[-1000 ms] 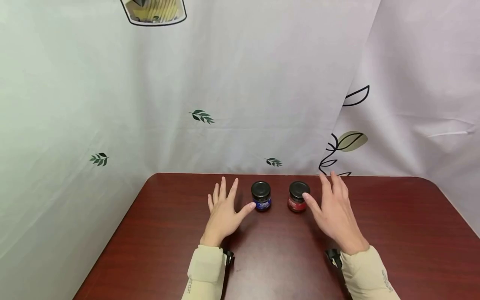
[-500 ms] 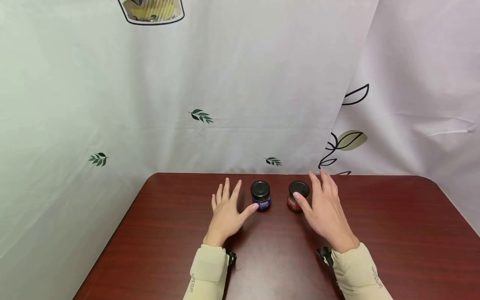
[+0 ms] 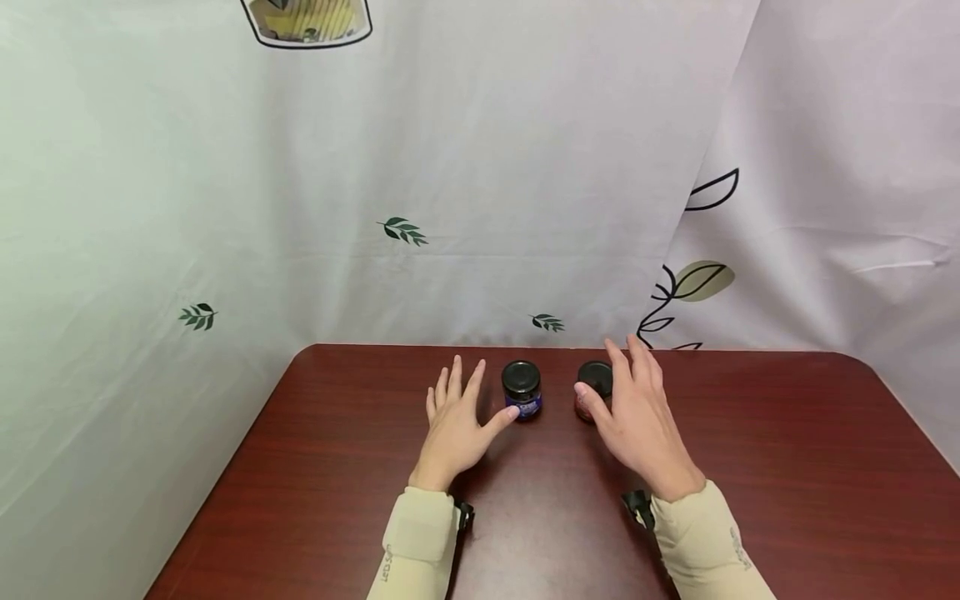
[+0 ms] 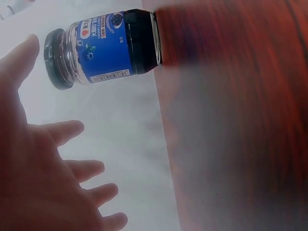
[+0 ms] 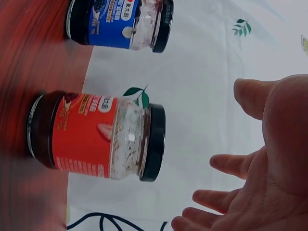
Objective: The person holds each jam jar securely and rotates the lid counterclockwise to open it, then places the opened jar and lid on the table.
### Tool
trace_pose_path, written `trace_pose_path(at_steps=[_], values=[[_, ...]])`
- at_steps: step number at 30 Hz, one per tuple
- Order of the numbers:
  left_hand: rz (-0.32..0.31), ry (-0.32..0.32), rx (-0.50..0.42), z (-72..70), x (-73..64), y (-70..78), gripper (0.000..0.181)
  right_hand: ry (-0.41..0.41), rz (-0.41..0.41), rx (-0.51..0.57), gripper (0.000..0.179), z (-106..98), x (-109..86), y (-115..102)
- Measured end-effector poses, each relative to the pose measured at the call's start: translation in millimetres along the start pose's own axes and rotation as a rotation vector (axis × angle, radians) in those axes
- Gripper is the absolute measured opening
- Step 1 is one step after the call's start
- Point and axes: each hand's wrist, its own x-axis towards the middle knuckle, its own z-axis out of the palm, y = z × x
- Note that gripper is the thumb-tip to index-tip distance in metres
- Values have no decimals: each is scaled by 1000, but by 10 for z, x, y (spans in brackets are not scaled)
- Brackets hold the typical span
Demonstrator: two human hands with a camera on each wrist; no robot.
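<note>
Two glass jam jars with black lids stand upright near the table's far edge, a hand's width or less apart. The left one, a blueberry jam jar (image 4: 103, 48), wears a blue label. A strawberry jam jar (image 5: 84, 134) with a red label is on the right. My left hand (image 3: 453, 433) hovers left of the blue-labelled jar, fingers spread and thumb toward it. Over on the right, my right hand (image 3: 641, 425) is spread beside the red-labelled jar and partly hides it in the head view. In the right wrist view a gap shows between hand and jar. Both hands hold nothing.
The dark red wooden table (image 3: 315, 467) has rounded far corners. Behind it hangs a pale cloth backdrop (image 3: 480, 167) with leaf prints, reaching along the left side too. Black wrist straps (image 3: 639, 508) sit under the cream sleeves (image 3: 416, 533).
My right hand has moved left, closer to the red-labelled jar, and now covers more of it. The left hand has shifted slightly right. Both jars stay in place.
</note>
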Motion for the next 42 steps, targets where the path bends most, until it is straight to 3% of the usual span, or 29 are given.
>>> trace_pose_path(at_steps=[25,42], values=[[5,-7,-36,53,33,9,91,-46,0,42,70,161,62,-162],[3,-75,-83,51,81,57,90,-77,-6,50,72,263,122,-252]])
